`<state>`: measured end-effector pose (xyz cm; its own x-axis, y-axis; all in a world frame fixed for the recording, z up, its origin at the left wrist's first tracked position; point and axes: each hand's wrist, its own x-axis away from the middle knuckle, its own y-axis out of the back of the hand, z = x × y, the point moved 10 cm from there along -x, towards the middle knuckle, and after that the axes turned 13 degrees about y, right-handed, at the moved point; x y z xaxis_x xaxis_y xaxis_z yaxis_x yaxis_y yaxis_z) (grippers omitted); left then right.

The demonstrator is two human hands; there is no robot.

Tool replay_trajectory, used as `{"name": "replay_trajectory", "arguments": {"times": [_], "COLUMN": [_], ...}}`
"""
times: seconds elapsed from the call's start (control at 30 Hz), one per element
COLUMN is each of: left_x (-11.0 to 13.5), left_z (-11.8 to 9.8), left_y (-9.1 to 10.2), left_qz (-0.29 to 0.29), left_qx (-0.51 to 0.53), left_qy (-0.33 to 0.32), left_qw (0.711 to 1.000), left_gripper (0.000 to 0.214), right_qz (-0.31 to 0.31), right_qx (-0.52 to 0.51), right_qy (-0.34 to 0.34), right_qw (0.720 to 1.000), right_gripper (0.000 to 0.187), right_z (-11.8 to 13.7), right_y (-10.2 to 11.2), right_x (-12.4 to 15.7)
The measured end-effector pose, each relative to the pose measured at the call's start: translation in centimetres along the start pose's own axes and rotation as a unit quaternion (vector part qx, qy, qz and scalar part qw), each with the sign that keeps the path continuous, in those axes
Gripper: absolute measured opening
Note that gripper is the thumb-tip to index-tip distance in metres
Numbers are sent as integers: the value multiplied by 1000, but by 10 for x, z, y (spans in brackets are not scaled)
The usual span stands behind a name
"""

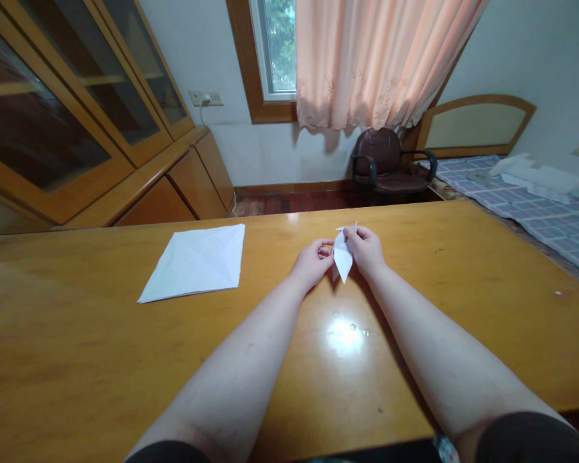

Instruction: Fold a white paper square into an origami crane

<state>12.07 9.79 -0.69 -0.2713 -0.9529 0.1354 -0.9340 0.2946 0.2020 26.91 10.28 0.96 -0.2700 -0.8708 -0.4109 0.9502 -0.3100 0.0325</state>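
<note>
A small folded white paper (343, 258) with several pointed flaps is held between my two hands, just above the tabletop. My left hand (314, 260) pinches its left edge with curled fingers. On the other side, my right hand (365, 249) grips its upper right part between thumb and fingers. One tip points down toward me, and another sticks up beside my right fingers. To the left lies a flat stack of white paper sheets (196, 264) with faint creases, apart from both hands.
The glossy wooden table (125, 373) spans the foreground. Behind it stand a brown armchair (383, 161) and a bed (545, 193) at right. A glass-door cabinet (139, 161) runs along the left. A pink curtain (367, 64) hangs over the window.
</note>
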Motion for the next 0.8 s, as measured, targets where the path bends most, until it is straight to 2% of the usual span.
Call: {"name": "replay_trajectory", "arguments": {"times": [0.17, 0.3, 0.6, 0.8], "left_x": [1, 0, -13, -9], "left_z": [-7, -8, 13, 12], "left_y": [14, 28, 30, 35], "left_qz": [-54, -95, -124, -145], "left_qx": [45, 107, 126, 96], "left_qy": [-9, -10, 1, 17], "left_qw": [997, 990, 984, 985], "left_gripper": [24, 26, 28, 23], "right_qz": [18, 44, 39, 20], "right_qx": [-15, -18, -11, -24], "right_qy": [-1, -5, 2, 16], "right_qw": [1000, 999, 999, 999], "right_gripper": [36, 32, 30, 27], "right_z": [8, 8, -1, 2], "right_y": [-6, -12, -8, -5], "right_x": [3, 5, 2, 0]}}
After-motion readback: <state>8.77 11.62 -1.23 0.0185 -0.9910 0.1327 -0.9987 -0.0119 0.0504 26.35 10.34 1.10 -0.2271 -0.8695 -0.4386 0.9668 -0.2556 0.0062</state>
